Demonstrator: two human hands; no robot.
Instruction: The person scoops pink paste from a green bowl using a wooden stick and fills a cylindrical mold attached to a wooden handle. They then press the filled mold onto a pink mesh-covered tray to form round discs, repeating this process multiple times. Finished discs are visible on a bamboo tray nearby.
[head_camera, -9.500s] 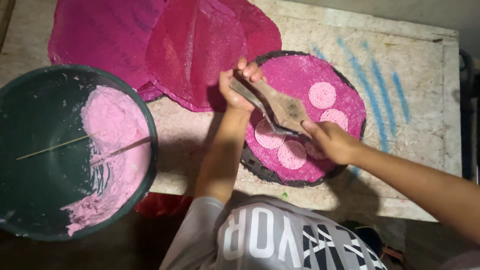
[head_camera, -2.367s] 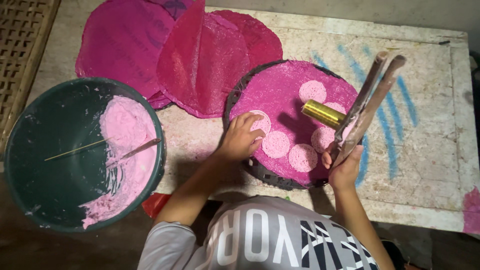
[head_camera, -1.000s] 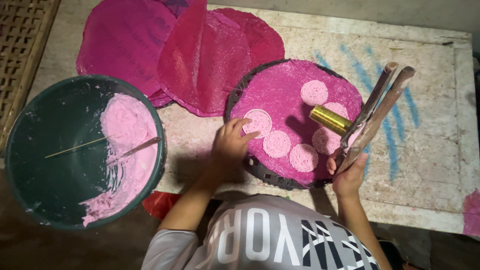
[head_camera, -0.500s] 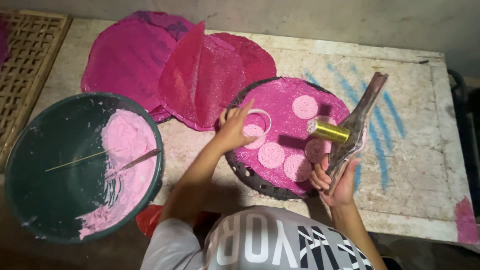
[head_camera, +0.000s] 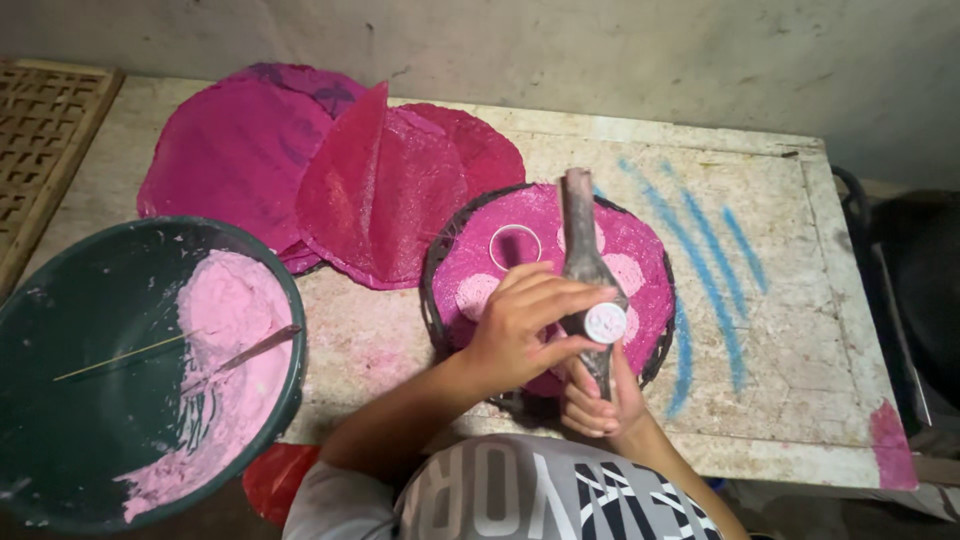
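A round dark tray (head_camera: 432, 290) holds a magenta sheet (head_camera: 640, 245) with pale pink discs (head_camera: 477, 293) and one cut ring (head_camera: 515, 247) on it. My right hand (head_camera: 597, 398) grips the lower end of long wooden tongs (head_camera: 578, 245), which point away from me over the tray. The tongs clamp a small metal tube (head_camera: 604, 323) whose near end shows a pale pink disc. My left hand (head_camera: 527, 327) is curled around that tube, fingers against its side.
A big green bowl (head_camera: 70, 330) of pink paste (head_camera: 240, 330) with thin sticks stands at the left. Large magenta sheets (head_camera: 235, 160) and a redder one (head_camera: 385, 195) lie behind. A woven rack (head_camera: 40, 150) is far left, blue streaks (head_camera: 715, 260) mark the stone table.
My left hand left the discs on the tray and closed around the tube. My right hand swung the tongs from the tray's right side to its middle.
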